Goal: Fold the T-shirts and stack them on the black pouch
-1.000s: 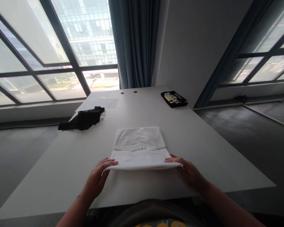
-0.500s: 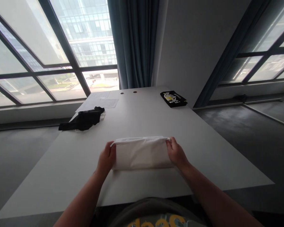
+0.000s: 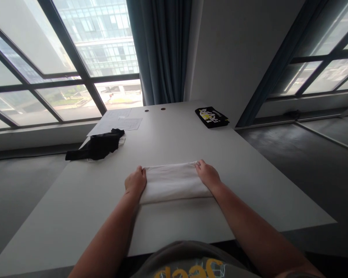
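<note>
A white cloth (image 3: 174, 182), folded into a wide rectangle, lies in front of me at the middle of the table. My left hand (image 3: 135, 179) grips its far left corner, fingers closed on the fabric. At the far right corner, my right hand (image 3: 207, 173) pinches the edge between thumb and fingers. The far edge is stretched nearly straight between both hands. What kind of cloth item it is cannot be made out in its folded form.
The white table (image 3: 168, 144) carries a crumpled black garment (image 3: 103, 144) with white fabric under it on the left. Sheets of paper (image 3: 130, 123) lie behind that. A folded black cloth with white and yellow print (image 3: 211, 117) is at the far right, near the curtain (image 3: 161, 54).
Both hands have moved slightly away from me with the cloth's far edge. The far edge now looks straighter and the cloth flatter. The camera view has shifted a little.
</note>
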### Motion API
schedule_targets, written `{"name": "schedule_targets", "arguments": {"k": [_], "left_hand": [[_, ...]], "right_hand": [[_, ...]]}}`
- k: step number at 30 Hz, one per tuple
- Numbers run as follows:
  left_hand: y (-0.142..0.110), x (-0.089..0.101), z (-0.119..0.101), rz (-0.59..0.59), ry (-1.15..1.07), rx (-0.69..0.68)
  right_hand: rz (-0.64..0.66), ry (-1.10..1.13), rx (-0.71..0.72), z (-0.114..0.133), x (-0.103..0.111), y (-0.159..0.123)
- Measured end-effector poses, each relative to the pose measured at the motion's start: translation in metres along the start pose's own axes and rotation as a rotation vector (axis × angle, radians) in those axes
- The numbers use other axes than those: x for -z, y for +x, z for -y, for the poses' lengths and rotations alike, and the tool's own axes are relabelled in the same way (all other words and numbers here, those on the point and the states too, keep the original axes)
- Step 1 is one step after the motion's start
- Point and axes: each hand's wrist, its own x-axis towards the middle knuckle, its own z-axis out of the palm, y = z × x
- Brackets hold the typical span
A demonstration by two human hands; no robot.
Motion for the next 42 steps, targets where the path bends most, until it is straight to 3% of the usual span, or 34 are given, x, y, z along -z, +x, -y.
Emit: {"name": "schedule_targets", "arguments": {"k": [6,11,14,16,19,24,33,42], "left_hand": [[0.003,0.006,0.001,-0.181,0.048,-0.084],[-0.008,0.002,-0.041,-0.202,-0.027,-0.406],[-0.014,-0.012,-0.065,-0.137,-0.058,-0.511],[-0.014,-0.022,-0.068,-0.077,-0.061,-0.535],[-0.011,-0.029,-0.054,-0.033,-0.073,-0.573],[-0.008,-0.025,-0.026,-0.109,-0.093,-0.510],[0.018,-0.019,0.000,-0.069,-0.078,-0.293],[0.029,-0.014,0.030,-0.055,-0.050,-0.287]], "right_hand": [[-0.103,0.004,0.021,-0.001,0.006,0.003],[-0.274,-0.064,0.251,0.031,0.007,-0.016],[-0.154,-0.069,0.435,0.054,-0.010,-0.031],[-0.074,-0.055,0.441,0.061,-0.022,-0.035],[-0.021,-0.041,0.431,0.056,-0.031,-0.032],[-0.045,-0.012,0.411,0.040,-0.030,-0.019],[-0.172,0.128,0.371,0.000,-0.030,0.023],[-0.300,0.113,0.284,-0.020,-0.037,0.031]]}}
